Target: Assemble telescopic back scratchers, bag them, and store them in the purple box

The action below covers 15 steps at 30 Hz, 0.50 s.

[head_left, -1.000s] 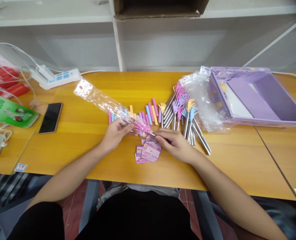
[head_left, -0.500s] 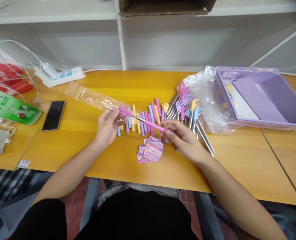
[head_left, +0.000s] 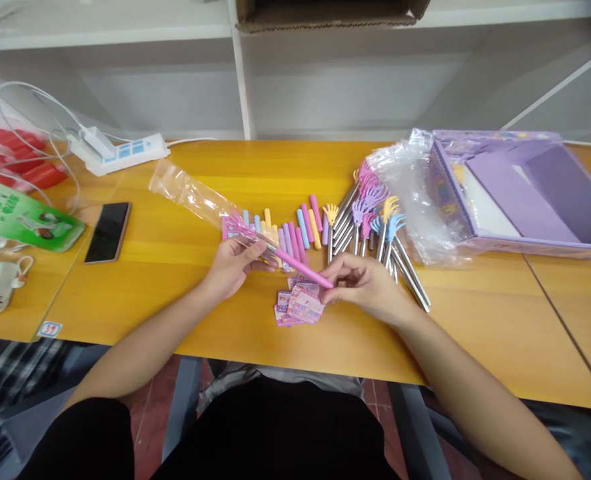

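My left hand (head_left: 234, 265) is closed on the open end of a long clear plastic sleeve (head_left: 190, 193) that slants up to the left over the yellow table (head_left: 175, 293). My right hand (head_left: 364, 285) pinches the pink handle end of a pink hand-shaped scratcher (head_left: 275, 248), whose claw head lies inside the sleeve mouth. Below the scratcher lies a small stack of pink cards (head_left: 298, 305). Behind it is a row of pastel foam grips (head_left: 295, 230). A pile of metal scratchers with coloured hand heads (head_left: 370, 227) lies just right of my right hand.
A crumpled clear bag (head_left: 408, 193) and an open purple box (head_left: 515, 197) sit at the right. A black phone (head_left: 108, 231), a white power strip (head_left: 120, 152) with cables, a green packet (head_left: 22, 220) and red items (head_left: 10, 160) are at the left. White shelving stands behind.
The pink scratcher was drawn out longer and its head has gone into the sleeve mouth. My right hand shifted right along the handle; the sleeve swung with my left hand.
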Available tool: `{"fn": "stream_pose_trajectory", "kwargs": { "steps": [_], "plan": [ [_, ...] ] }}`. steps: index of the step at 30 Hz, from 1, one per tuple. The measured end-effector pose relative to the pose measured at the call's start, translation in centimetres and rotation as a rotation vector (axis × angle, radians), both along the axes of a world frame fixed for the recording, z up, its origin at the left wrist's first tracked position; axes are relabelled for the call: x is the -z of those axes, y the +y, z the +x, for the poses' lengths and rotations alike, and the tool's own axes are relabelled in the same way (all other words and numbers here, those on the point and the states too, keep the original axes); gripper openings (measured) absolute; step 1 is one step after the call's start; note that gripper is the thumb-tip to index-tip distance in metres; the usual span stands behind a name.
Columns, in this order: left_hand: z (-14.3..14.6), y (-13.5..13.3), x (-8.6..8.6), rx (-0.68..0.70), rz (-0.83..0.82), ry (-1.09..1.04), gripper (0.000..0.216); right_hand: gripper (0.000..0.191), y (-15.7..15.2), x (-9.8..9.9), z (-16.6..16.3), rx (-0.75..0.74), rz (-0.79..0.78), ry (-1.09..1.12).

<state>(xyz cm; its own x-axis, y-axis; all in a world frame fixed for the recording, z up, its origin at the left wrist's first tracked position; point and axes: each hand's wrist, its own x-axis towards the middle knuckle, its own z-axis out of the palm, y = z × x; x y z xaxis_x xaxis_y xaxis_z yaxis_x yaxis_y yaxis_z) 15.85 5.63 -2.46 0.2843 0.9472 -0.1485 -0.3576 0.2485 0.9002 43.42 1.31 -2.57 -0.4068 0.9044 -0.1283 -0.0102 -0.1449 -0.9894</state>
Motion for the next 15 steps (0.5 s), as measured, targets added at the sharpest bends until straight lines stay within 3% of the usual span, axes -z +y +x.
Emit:
{"fn": "stream_pose_trajectory", "kwargs": {
  "steps": [4,10,15],
  "plan": [
    [0.6,-0.9,0.7,0.151,0.006,0.055,0.040,0.047,0.0,0.1,-0.4,-0.015,-0.011,-0.046],
    [0.3,-0.4,0.9,0.101,0.037,0.064,0.039,0.039,0.1,0.3,-0.6,-0.059,-0.009,-0.025],
    [0.4,-0.7,1.1,0.228,0.038,0.137,0.042,0.038,0.2,1.1,-0.7,-0.011,0.098,-0.115]
  ]
}}
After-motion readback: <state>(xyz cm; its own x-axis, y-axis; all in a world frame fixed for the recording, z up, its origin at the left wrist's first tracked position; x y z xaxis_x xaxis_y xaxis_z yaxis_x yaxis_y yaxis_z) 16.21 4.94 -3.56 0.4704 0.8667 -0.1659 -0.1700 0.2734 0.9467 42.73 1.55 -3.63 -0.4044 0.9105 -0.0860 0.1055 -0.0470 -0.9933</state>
